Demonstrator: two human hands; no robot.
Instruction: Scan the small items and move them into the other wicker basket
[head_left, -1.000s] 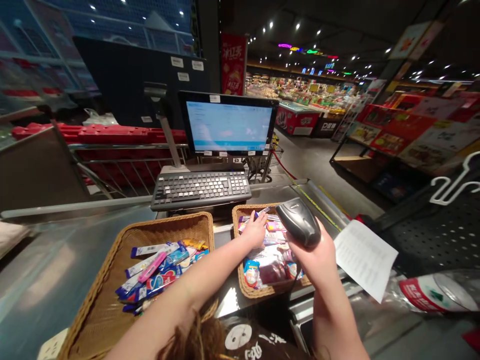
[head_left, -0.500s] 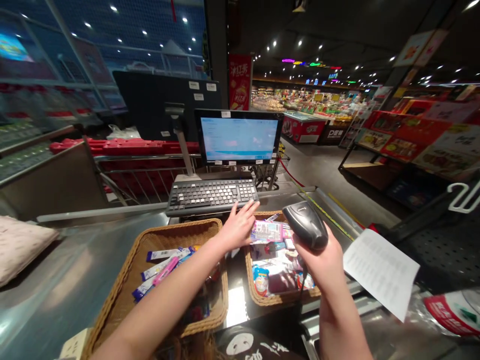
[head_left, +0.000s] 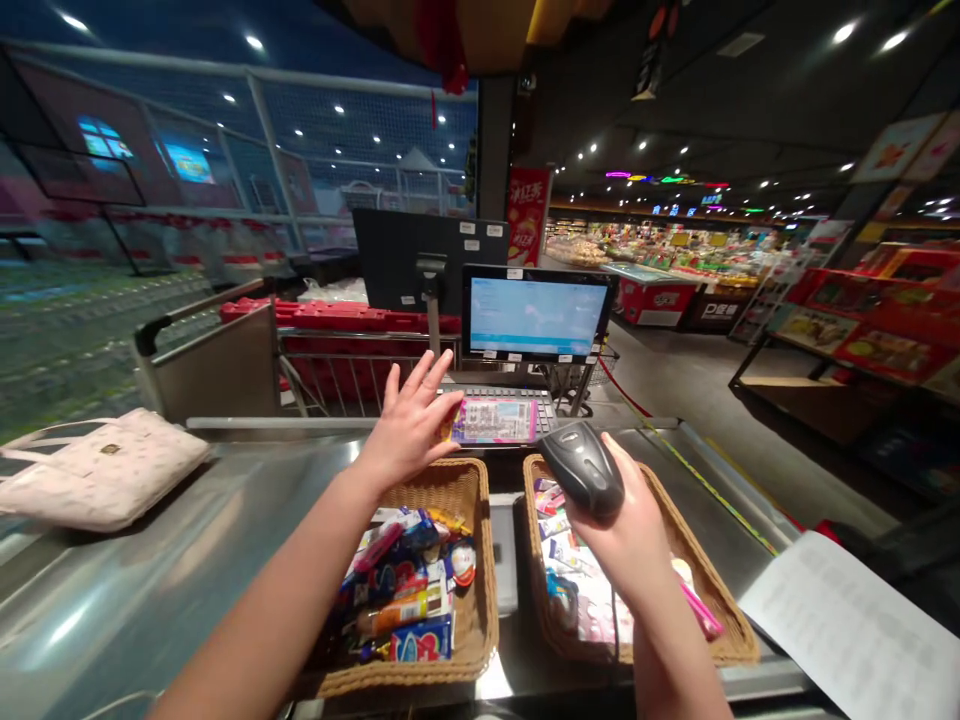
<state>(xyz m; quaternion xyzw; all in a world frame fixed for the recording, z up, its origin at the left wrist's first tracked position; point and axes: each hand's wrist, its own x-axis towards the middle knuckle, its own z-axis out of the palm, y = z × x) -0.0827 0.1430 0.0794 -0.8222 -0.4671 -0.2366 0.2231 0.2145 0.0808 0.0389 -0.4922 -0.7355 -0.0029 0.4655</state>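
Packet [head_left: 495, 420] hangs just in front of the keyboard [head_left: 545, 402], printed face showing, right end near the front of the scanner [head_left: 581, 468]. The left hand [head_left: 409, 420] seems to pinch its left end, grip light, other fingers spread; the right hand [head_left: 626, 525] has its grip wrapped round the scanner. Best keep the packet flat, fingers off the print, scanner squared to it.

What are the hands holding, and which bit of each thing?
The left hand holds a pink packet by its left end. The right hand holds a black scanner at its near end; the hand hides the exact grip.
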